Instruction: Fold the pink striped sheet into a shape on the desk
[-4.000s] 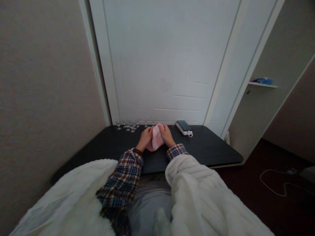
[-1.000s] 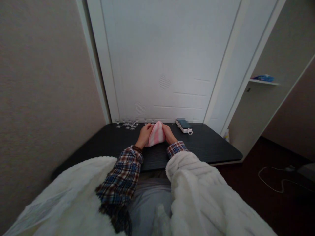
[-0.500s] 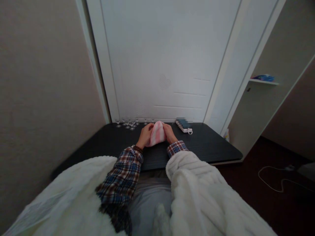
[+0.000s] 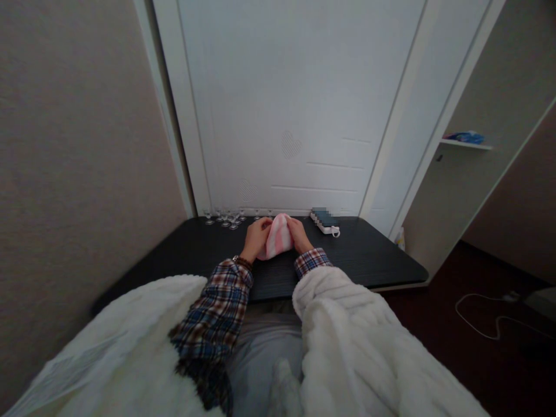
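Observation:
A pink and white striped cloth (image 4: 278,236) is bunched up between my two hands over the middle of a black table (image 4: 369,260). My left hand (image 4: 256,236) grips its left side with curled fingers. My right hand (image 4: 297,233) holds its right side, fingers wrapped over the top. What the cloth may enclose is hidden. Both forearms wear plaid cuffs under a fluffy white robe.
Several small clear glasses (image 4: 226,218) stand in a row at the table's far left edge against a white door (image 4: 295,104). A white power strip (image 4: 325,222) lies at the far right of the hands. A shelf (image 4: 467,143) and a floor cable (image 4: 486,324) are at right.
The cloth has gone from more upright to tilted and bunched over the four seconds; my hands have shifted slightly up the table. Over the last second they hardly move.

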`<action>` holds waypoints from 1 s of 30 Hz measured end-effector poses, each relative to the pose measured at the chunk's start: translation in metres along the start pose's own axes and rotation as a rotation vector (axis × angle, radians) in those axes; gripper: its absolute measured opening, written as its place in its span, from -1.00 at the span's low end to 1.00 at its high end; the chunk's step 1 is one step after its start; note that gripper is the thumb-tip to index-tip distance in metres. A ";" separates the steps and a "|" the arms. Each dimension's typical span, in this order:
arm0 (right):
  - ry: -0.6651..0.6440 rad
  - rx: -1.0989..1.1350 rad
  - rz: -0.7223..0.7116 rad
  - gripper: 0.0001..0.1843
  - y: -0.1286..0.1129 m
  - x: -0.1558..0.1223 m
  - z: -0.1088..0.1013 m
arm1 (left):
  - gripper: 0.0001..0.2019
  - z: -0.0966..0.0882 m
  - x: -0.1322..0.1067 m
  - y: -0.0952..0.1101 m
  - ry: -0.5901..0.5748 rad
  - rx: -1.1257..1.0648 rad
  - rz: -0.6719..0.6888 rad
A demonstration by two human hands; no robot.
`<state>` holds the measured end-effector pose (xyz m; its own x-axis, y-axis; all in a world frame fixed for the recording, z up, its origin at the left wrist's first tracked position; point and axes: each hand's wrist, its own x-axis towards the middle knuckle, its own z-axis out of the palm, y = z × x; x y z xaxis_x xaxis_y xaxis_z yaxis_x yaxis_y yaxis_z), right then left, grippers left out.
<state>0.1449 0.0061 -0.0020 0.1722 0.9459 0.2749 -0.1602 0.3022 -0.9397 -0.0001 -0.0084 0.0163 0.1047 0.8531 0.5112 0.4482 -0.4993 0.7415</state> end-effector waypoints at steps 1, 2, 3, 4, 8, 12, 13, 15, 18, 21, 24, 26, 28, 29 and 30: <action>-0.013 0.012 0.022 -0.61 0.000 0.000 0.000 | -0.77 0.000 0.000 -0.001 0.006 0.009 0.000; -0.030 0.024 0.041 -0.61 0.000 0.000 0.001 | -0.77 0.000 0.000 -0.001 0.012 0.017 0.000; -0.046 0.032 0.059 -0.62 0.000 0.000 0.001 | -0.77 -0.001 -0.001 -0.002 0.016 0.023 0.000; -0.056 0.037 0.075 -0.62 0.001 0.001 0.001 | -0.77 -0.001 -0.001 -0.002 0.020 0.028 0.000; -0.056 0.092 0.097 -0.66 0.002 0.002 0.002 | -0.77 -0.001 0.000 -0.001 0.022 0.027 -0.002; -0.059 0.180 0.091 -0.68 0.004 0.006 0.001 | -0.77 0.000 0.002 -0.004 0.014 -0.016 0.028; -0.060 0.184 0.096 -0.68 0.005 0.007 0.000 | -0.77 0.001 0.003 -0.006 0.018 -0.028 0.031; -0.055 0.182 0.104 -0.68 0.007 0.010 0.000 | -0.78 0.002 0.006 -0.010 0.034 -0.053 0.019; -0.063 0.166 0.093 -0.69 0.009 0.011 -0.001 | -0.78 0.005 0.010 -0.018 0.058 -0.107 0.010; -0.102 0.144 0.074 -0.70 0.008 0.009 -0.001 | -0.76 0.008 0.013 -0.023 0.086 -0.171 0.025; -0.123 0.126 0.059 -0.73 0.006 0.006 -0.001 | -0.75 0.009 0.014 -0.024 0.109 -0.228 0.008; -0.131 0.136 0.062 -0.74 0.005 0.005 -0.001 | -0.75 0.008 0.014 -0.022 0.112 -0.262 -0.019; -0.141 0.155 0.074 -0.73 0.004 0.005 0.000 | -0.76 0.008 0.014 -0.020 0.113 -0.297 -0.049; -0.145 0.163 0.080 -0.73 0.004 0.005 0.000 | -0.76 0.007 0.013 -0.020 0.111 -0.317 -0.061; -0.147 0.170 0.085 -0.73 0.005 0.005 0.001 | -0.77 0.007 0.013 -0.019 0.110 -0.338 -0.072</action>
<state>0.1443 0.0123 -0.0051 0.0102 0.9720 0.2349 -0.3314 0.2249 -0.9163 -0.0009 0.0135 0.0060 -0.0205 0.8757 0.4824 0.1303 -0.4760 0.8697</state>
